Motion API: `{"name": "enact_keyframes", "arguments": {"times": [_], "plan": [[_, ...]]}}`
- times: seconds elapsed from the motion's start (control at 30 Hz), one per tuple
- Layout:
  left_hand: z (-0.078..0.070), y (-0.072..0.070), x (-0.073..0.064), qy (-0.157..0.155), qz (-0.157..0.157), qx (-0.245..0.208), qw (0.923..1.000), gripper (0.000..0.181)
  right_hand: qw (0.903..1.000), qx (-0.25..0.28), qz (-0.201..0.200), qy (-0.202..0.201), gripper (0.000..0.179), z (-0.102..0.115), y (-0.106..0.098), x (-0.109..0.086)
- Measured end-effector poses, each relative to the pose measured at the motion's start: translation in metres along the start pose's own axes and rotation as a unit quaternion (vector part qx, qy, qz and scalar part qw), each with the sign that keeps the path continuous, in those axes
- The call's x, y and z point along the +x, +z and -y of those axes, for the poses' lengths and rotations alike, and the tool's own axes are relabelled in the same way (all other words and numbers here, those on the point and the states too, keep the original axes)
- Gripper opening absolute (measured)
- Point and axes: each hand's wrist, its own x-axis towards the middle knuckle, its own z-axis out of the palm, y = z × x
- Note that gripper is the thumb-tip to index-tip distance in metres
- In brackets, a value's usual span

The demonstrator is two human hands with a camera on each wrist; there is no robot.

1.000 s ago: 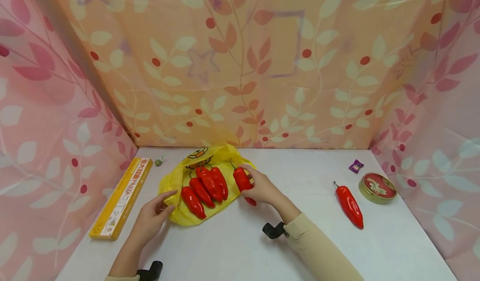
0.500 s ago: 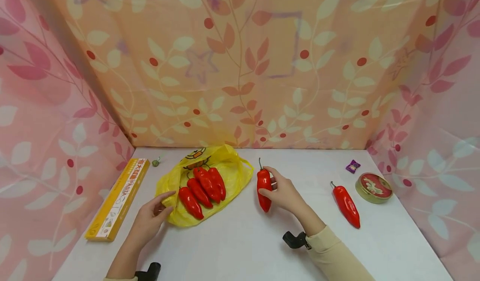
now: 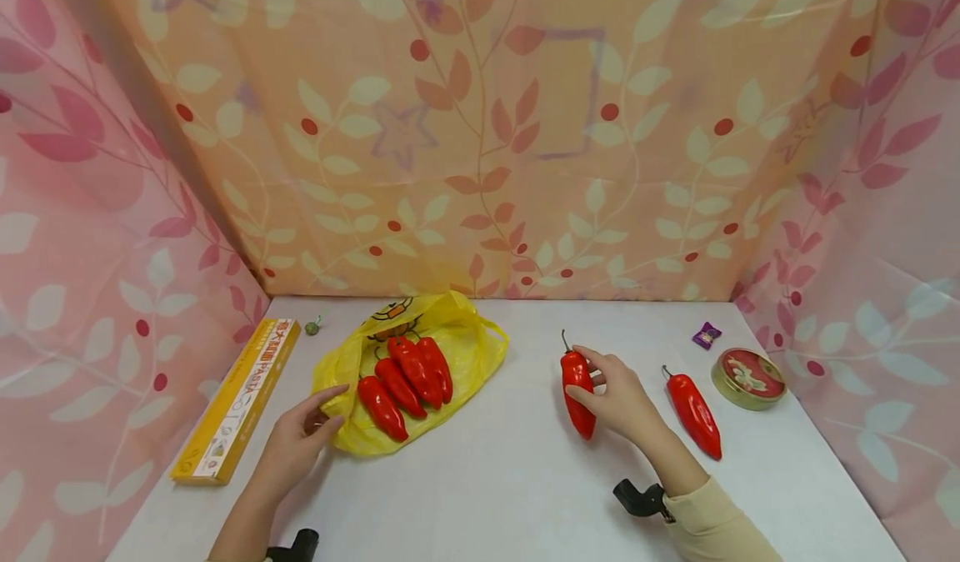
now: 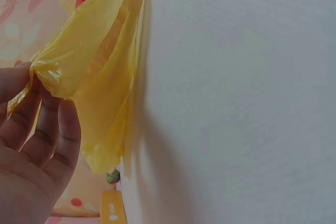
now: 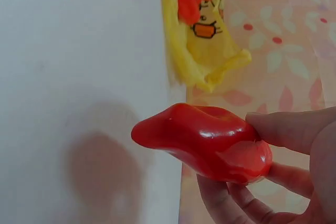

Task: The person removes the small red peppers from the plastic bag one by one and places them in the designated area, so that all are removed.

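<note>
My right hand (image 3: pixel 618 395) holds a glossy red pepper (image 3: pixel 574 373) with a thin stem, stem end away from me, right of the bag. In the right wrist view thumb and fingers grip this pepper (image 5: pixel 205 137) near its wide end, above its shadow on the table. Several more red peppers (image 3: pixel 416 370) lie in a yellow plastic bag (image 3: pixel 474 347), its mouth spread wide. My left hand (image 3: pixel 294 444) is at the bag's left edge; in the left wrist view its thumb and fingers pinch the yellow film (image 4: pixel 100 103).
Another red pepper (image 3: pixel 694 416) lies at the right, beside a round tin (image 3: pixel 748 378) and a small purple wrapped candy (image 3: pixel 707 334). At the left lies a yellow pasta box (image 3: pixel 238 403), with a small green object (image 3: pixel 312 326) behind it. Patterned curtains (image 3: pixel 480 128) enclose the white table (image 3: pixel 480 495).
My right hand has carried the red pepper out from over the bag's right side and farther right across the table. The left hand has stayed at the bag's edge.
</note>
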Motion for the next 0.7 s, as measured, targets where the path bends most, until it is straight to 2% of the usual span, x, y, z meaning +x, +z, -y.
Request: {"name": "enact_keyframes", "arguments": {"times": [0.13,0.4,0.7], "plan": [[0.001,0.000,0.001,-0.003,0.002,-0.001,1.0000,0.044,0.9997,-0.017,0.000,0.017,0.069,-0.014,-0.011,-0.007],[0.003,0.000,0.002,0.000,0.001,-0.002,1.0000,0.044,0.9989,-0.038,-0.010,0.026,0.069,-0.037,-0.027,-0.019],[0.004,-0.001,0.002,-0.003,0.006,-0.008,0.9999,0.045,0.9953,-0.088,-0.029,0.030,0.066,-0.054,-0.044,-0.023]]}}
